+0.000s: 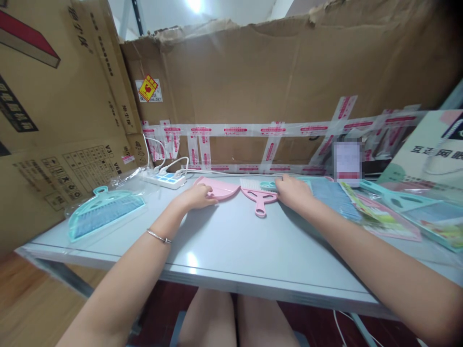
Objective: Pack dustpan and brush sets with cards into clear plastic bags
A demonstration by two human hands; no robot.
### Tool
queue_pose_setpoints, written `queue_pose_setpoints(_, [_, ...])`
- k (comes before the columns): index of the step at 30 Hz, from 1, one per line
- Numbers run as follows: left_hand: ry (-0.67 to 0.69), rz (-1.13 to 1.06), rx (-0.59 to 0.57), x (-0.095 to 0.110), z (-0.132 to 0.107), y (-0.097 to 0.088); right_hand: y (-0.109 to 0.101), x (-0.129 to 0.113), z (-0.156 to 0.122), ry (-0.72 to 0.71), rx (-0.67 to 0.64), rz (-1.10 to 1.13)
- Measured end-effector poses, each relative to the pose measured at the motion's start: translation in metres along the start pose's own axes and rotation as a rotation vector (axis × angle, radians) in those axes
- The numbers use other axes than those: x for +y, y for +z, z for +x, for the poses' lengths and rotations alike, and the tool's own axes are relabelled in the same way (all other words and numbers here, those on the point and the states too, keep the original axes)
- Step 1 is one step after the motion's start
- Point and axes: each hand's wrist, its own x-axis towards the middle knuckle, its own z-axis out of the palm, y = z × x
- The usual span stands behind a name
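My left hand [198,195] is closed over the left part of a pink dustpan [224,189], its fingers curled at the near edge. To the right lies a small pink brush [258,196], white bristles pointing away and looped handle toward me. My right hand [293,191] is closed at the right end of that brush, its fingertips partly hidden. A teal handle [267,185] shows just behind the brush, close to my right fingers. Beyond my right wrist is a brush with blue bristles [334,197], partly covered by my arm.
A teal dustpan and brush set [106,212] stands at the left. Behind it are a white power strip [166,179] and cables. More packaged teal sets [419,205] lie at right, near an upright blurred-out device [347,161]. Large cardboard boxes [235,77] wall off the table's back.
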Motion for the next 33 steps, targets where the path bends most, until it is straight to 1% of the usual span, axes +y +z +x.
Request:
queue_pose_setpoints(3, [0.002, 0.007, 0.015, 0.0, -0.001, 0.0, -0.002, 0.003, 0.003, 0.029, 0.0, 0.012])
queue_pose_setpoints(6, [0.01, 0.026, 0.057, 0.002, -0.002, -0.002, -0.008, 0.011, 0.006, 0.043, 0.055, 0.058])
queue_pose_setpoints(8, [0.013, 0.036, 0.151, 0.006, -0.003, -0.003, -0.014, 0.017, 0.006, 0.051, 0.121, 0.101])
queue_pose_setpoints(10, [0.043, -0.009, 0.318, 0.014, -0.003, -0.004, -0.021, 0.021, 0.004, 0.061, 0.197, 0.145])
queue_pose_setpoints(12, [0.116, -0.123, 0.475, 0.025, -0.004, -0.004, -0.028, 0.023, 0.001, 0.066, 0.338, 0.288])
queue_pose_setpoints(13, [0.162, -0.191, 0.522, 0.031, -0.004, -0.004, -0.031, 0.023, -0.002, 0.064, 0.44, 0.397])
queue_pose_setpoints(15, [0.247, -0.3, 0.554, 0.042, -0.004, -0.003, -0.037, 0.023, -0.006, 0.061, 0.649, 0.607])
queue_pose_setpoints(16, [0.284, -0.336, 0.559, 0.047, -0.003, -0.002, -0.039, 0.023, -0.007, 0.068, 0.732, 0.671])
queue_pose_setpoints(20, [0.378, -0.398, 0.594, 0.054, 0.0, 0.002, -0.045, 0.032, -0.005, 0.094, 0.942, 0.756])
queue_pose_setpoints(22, [0.39, -0.419, 0.606, 0.055, 0.003, 0.003, -0.046, 0.039, 0.0, 0.053, 1.048, 0.81])
queue_pose_setpoints(24, [0.388, -0.457, 0.582, 0.059, 0.007, 0.003, -0.047, 0.043, 0.005, -0.02, 1.082, 0.825])
queue_pose_setpoints(27, [0.34, -0.626, 0.468, 0.075, 0.017, -0.001, -0.048, 0.04, 0.007, -0.125, 1.026, 0.804])
queue_pose_setpoints(30, [0.24, -0.999, 0.269, 0.099, 0.028, -0.006, -0.045, 0.023, 0.003, -0.262, 0.983, 0.742])
queue_pose_setpoints(32, [0.161, -1.283, 0.141, 0.116, 0.036, -0.006, -0.041, 0.008, -0.002, -0.355, 0.998, 0.625])
queue_pose_setpoints(33, [0.138, -1.399, 0.109, 0.123, 0.039, -0.005, -0.038, 0.0, -0.006, -0.393, 1.015, 0.546])
